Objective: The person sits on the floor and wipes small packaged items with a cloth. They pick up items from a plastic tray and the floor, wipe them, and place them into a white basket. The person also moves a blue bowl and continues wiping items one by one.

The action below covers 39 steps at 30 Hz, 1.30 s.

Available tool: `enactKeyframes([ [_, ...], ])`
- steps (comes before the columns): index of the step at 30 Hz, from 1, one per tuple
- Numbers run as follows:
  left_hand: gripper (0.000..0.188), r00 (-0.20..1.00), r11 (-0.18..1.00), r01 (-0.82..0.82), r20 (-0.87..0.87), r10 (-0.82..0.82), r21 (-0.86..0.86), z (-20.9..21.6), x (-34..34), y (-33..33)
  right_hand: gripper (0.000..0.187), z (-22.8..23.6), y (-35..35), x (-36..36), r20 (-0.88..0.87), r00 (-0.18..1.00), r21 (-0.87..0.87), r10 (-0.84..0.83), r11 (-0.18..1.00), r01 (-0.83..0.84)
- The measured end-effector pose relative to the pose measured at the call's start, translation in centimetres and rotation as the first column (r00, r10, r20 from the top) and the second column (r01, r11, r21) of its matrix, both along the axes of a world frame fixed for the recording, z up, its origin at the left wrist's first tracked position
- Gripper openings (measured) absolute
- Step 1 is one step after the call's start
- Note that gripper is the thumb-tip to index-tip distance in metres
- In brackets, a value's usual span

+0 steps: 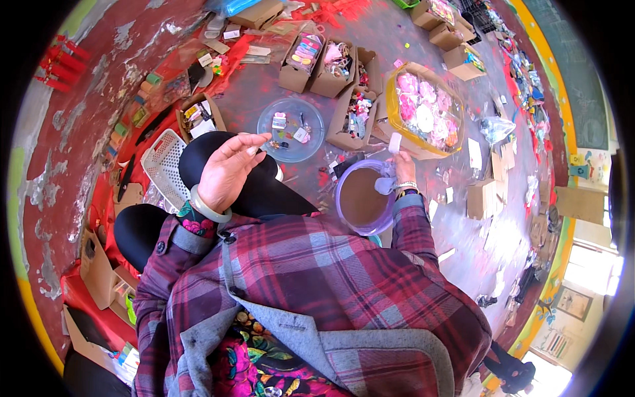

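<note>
My left hand (pixel 228 173) is raised over my knee. Its thumb and fingers press together at the tips, and whatever is between them is too small to name. Just beyond it lies a round clear tray (pixel 311 147) with small carded items and little trinkets in it. At the right, my right hand (pixel 404 167) is closed at the far right rim of a purple bucket (pixel 340 206) that looks brown inside. A small whitish piece (pixel 395 143) sticks up from its fingers. Beside that hand, a pale lilac item (pixel 383 185) hangs over the bucket's inside.
Cardboard boxes of small goods (pixel 329 78) stand ahead. A yellow-rimmed container (pixel 391 109) of pink and white flower-like pieces sits beyond my right hand. A white perforated basket (pixel 165 165) is by my left knee. Boxes (pixel 481 198) and scraps lie across the floor at right.
</note>
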<state>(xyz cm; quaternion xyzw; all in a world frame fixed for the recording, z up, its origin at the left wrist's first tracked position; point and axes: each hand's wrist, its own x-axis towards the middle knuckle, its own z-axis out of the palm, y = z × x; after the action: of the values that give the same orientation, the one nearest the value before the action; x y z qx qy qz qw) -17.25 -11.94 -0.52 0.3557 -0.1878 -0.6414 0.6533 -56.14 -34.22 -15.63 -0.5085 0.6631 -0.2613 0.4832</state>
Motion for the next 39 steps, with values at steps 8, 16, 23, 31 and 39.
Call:
enactKeyframes([
  [8,0.021,0.997,0.999,0.040,0.058,-0.041,0.017,0.3,-0.8,-1.2,0.021,-5.4,-4.0,3.2,0.138,0.981,0.123,0.134,0.981,-0.151],
  [16,0.022,0.998,0.999,0.034,0.055,-0.036,0.037,0.5,-0.6,-1.0,0.041,-9.1,-10.4,8.4,-0.578,0.674,0.233,0.459,0.885,-0.403],
  [23,0.022,0.998,0.999,0.047,0.030,-0.047,0.001,0.1,-0.1,-0.7,0.029,-9.6,-9.3,3.3,0.070,0.916,0.255,0.396,0.880,-0.400],
  [31,0.017,0.996,0.996,0.030,-0.082,-0.037,-0.084,-0.1,0.5,0.3,0.026,0.1,-3.6,3.1,0.174,0.957,0.225,0.232,0.937,-0.268],
  [39,0.031,0.980,0.940,-0.181,0.030,0.197,-0.288,-0.4,9.6,3.9,0.023,-1.8,-4.2,10.2,0.283,0.914,0.340,0.291,0.860,-0.380],
])
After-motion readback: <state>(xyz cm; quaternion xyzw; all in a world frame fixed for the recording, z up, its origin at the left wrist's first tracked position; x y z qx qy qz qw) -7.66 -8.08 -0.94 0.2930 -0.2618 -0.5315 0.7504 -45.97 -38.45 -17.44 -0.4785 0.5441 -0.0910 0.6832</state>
